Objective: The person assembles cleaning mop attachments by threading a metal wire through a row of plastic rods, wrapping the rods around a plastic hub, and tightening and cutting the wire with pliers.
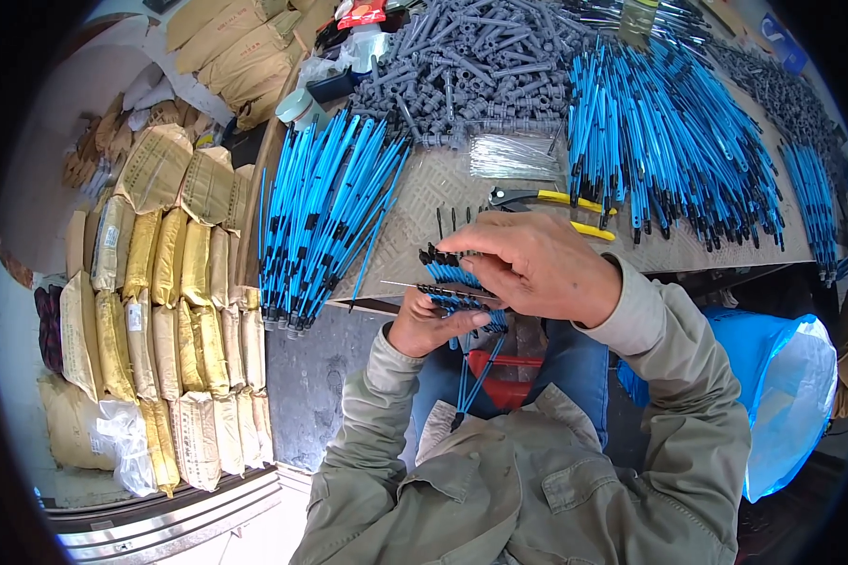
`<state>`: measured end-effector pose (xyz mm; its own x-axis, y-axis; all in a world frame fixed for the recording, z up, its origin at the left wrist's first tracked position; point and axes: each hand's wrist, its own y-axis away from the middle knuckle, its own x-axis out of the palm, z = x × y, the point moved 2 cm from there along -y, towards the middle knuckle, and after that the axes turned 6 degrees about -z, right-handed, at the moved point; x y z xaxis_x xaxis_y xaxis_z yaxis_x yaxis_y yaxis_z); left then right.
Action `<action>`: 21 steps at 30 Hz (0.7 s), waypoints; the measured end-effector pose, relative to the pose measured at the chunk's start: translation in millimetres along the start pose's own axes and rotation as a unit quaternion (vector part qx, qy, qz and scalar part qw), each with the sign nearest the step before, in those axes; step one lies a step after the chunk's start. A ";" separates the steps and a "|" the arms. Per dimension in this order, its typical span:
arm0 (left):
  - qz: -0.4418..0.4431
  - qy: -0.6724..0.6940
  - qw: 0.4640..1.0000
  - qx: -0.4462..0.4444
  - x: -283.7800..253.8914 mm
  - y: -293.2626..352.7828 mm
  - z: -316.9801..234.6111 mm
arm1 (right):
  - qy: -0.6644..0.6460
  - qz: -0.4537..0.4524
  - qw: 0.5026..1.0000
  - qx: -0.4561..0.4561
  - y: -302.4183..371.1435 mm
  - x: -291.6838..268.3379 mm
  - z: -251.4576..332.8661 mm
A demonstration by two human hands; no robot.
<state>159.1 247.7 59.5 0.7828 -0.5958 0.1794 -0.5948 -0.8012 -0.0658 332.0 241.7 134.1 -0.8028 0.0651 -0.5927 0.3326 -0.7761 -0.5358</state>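
Note:
Just beyond the near table edge, my left hand [426, 325] is closed around a bundle of thin blue strips [450, 274] with black ends, its thumb lying along the near side. My right hand [542, 266] arches over the bundle from the right, fingers bent and thumb tucked under. Its fingertips are at the black ends; what they pinch is hidden. A thin metal wire [405, 282] crosses the bundle and sticks out to the left. A few blue strips hang below toward my lap. Yellow-handled pliers [561, 198] lie just beyond my right hand.
Blue strips are heaped at left [325, 207] and right [669, 141]. Behind lies a pile of grey plastic parts [481, 56], with a clear tray [476, 172] of thin wires before it. Stacked sacks [165, 348] stand left; a blue bag [754, 367] sits right.

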 end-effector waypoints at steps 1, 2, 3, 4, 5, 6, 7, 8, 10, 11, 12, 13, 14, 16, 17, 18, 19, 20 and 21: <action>0.007 -0.005 1.000 0.000 -0.4 -0.2 -0.6 | -0.003 -0.009 1.000 -0.003 0.1 1.7 -0.5; 0.013 -0.010 1.000 0.001 -0.8 -0.6 -1.1 | -0.003 -0.009 1.000 -0.004 0.4 3.2 -1.5; 0.020 -0.015 1.000 0.002 -1.1 -0.6 -1.5 | -0.011 -0.017 1.000 -0.007 0.9 4.3 -2.7; 0.019 -0.015 1.000 0.002 -1.7 -0.3 -0.9 | -0.019 -0.024 0.999 -0.010 1.3 5.2 -3.8; 0.018 -0.016 1.000 0.005 -2.6 -0.2 0.6 | -0.027 -0.032 0.999 -0.013 1.4 6.0 -4.4; 0.016 -0.017 1.000 0.008 -3.4 -0.1 2.1 | -0.027 -0.032 0.999 -0.013 1.7 7.3 -4.1; 0.013 -0.018 1.000 0.010 -4.0 0.4 2.7 | -0.023 -0.041 0.999 -0.007 2.4 9.1 -3.3; 0.012 -0.019 1.000 0.010 -3.9 1.1 2.3 | -0.019 -0.050 0.999 0.000 2.9 10.5 -2.3; 0.009 -0.002 1.000 -0.005 -3.1 3.1 1.2 | -0.015 -0.059 0.998 0.005 2.7 10.7 -2.0; 0.008 0.007 1.000 -0.012 -2.9 3.3 0.7 | -0.022 -0.054 0.998 0.001 2.6 10.0 -2.3; 0.008 0.006 1.000 -0.011 -3.4 2.4 -0.1 | -0.029 -0.049 0.998 -0.003 2.2 9.1 -2.7; 0.017 0.000 1.000 -0.009 -3.6 1.2 -1.1 | -0.036 -0.044 0.998 -0.007 0.9 8.1 -2.1; 0.025 -0.007 1.000 -0.007 -3.7 -0.3 -2.1 | -0.036 -0.045 0.998 -0.009 -0.7 6.3 -0.9; 0.035 -0.015 0.999 -0.004 -3.4 -2.3 -4.1 | -0.036 -0.018 0.999 0.033 -4.7 1.4 2.8; 0.028 -0.013 1.000 -0.003 -2.8 -3.1 -4.1 | -0.036 -0.005 0.998 0.054 -5.9 -0.2 3.0; 0.021 -0.012 1.000 -0.001 -2.0 -3.5 -4.0 | -0.035 -0.006 0.998 0.053 -5.7 -0.4 2.2; 0.015 -0.010 1.000 0.000 -1.3 -3.8 -3.9 | -0.022 -0.020 0.999 0.035 -4.7 0.2 1.2; 0.016 -0.011 1.000 0.001 -0.5 -3.6 -3.4 | -0.009 -0.034 0.999 0.016 -3.5 0.9 0.2; 0.011 -0.019 1.000 0.010 0.1 -2.8 -2.6 | 0.004 -0.048 0.999 -0.002 -2.9 0.4 0.3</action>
<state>160.4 250.0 62.3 0.7761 -0.6147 0.1408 -0.6086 -0.7886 -0.0880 330.5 243.8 135.6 -0.8275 0.1440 -0.5427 0.2563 -0.7631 -0.5933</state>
